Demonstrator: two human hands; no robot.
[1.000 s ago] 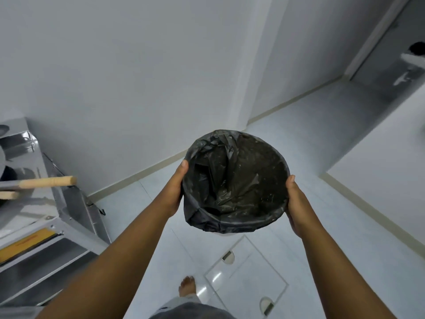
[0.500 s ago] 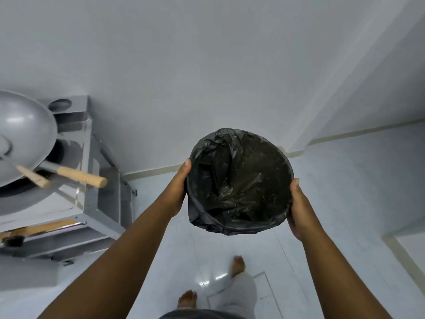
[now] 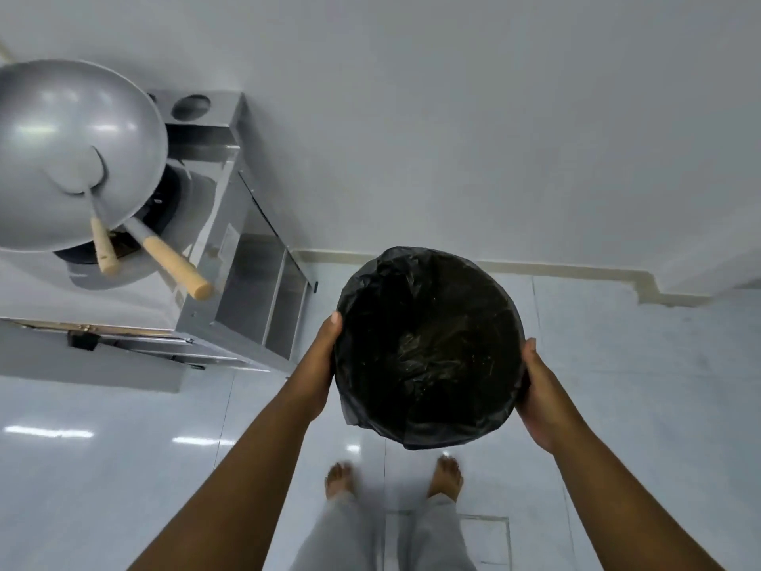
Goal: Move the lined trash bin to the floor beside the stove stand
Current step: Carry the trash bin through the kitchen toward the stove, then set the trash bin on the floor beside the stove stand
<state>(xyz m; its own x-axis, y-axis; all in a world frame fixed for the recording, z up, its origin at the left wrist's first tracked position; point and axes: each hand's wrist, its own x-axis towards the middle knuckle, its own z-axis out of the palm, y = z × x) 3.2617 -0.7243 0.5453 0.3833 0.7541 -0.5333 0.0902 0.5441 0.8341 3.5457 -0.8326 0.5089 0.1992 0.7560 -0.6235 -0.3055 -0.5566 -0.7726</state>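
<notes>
A round trash bin lined with a black plastic bag hangs in the air above the white tiled floor, its mouth facing up at me. My left hand presses on its left side and my right hand cups its right side. The steel stove stand is to the left of the bin, against the wall. The bin's outer wall is hidden by the bag's folded edge.
A large grey wok with a ladle sits on the stand; two wooden handles stick out toward the bin. My bare feet stand on the glossy floor below the bin. A white wall runs behind.
I have turned left and looked further down: the stove stand and wok have come fully into view, and the bin, still held in both hands, has sunk lower, beside the stand.
</notes>
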